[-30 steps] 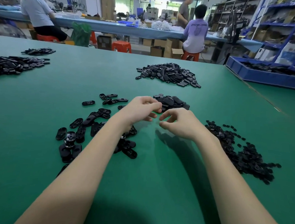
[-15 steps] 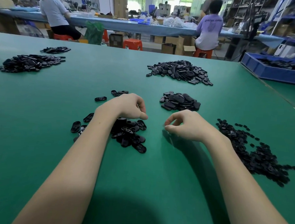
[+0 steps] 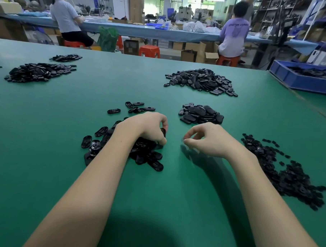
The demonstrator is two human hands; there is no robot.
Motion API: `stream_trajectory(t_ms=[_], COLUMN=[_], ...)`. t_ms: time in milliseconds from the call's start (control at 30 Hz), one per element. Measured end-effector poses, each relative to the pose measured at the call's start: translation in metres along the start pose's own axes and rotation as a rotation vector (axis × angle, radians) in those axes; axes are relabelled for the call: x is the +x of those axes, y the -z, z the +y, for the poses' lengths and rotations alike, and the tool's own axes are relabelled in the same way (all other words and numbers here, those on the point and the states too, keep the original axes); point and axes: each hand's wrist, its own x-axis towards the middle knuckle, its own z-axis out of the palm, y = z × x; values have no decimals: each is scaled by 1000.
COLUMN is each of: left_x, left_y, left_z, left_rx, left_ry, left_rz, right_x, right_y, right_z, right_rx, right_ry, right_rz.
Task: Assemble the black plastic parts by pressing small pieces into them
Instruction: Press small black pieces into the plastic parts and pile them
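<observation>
The left hand [image 3: 149, 128] rests on the near pile of oval black parts [image 3: 138, 150], at about eleven o'clock from the viewer, with its fingers curled down and pinching one black part [image 3: 163, 131] between thumb and fingertips. The right hand [image 3: 210, 139], at about one o'clock, hovers just above the green table [image 3: 164, 207] with thumb and forefinger brought close together; if a small piece sits between them I cannot tell, it is too small and blurred. This is the first risk, I think — a tiny piece held so lightly can slip and be lost on the mat, or go into the part tilted and not seat. The loose heap of small pieces [image 3: 290, 173] lies at two o'clock, near the right forearm, so a careless elbow could scatter it. Farther, at twelve o'clock, a small stack of closed parts [image 3: 201, 113] stands just beside the loose ones — the two kinds could be mixed. Beyond lies a bigger pile [image 3: 201, 81].
</observation>
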Motion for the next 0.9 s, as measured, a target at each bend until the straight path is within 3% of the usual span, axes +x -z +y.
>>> stream_trajectory(t_ms=[100,267,433,567,900], left_x=[-2,-8,-8,-6,-5], left_y=[-1,-5,-22,-32,-34], left_z=[7,30,54,65,71], left_rx=[-138,-434,-456,-497,-1097], left_ry=[-81,-222,-356,-398,-122], left_rz=[-19,18,167,194,-204], right_x=[-1,-4,-9,-13,-25], right_y=[3,15,26,33,50], right_z=[2,8,13,20,36], right_rx=[55,352,440,416,528], right_ry=[-25,-122,-138,-152,-137], right_rz=[21,136,153,167,93])
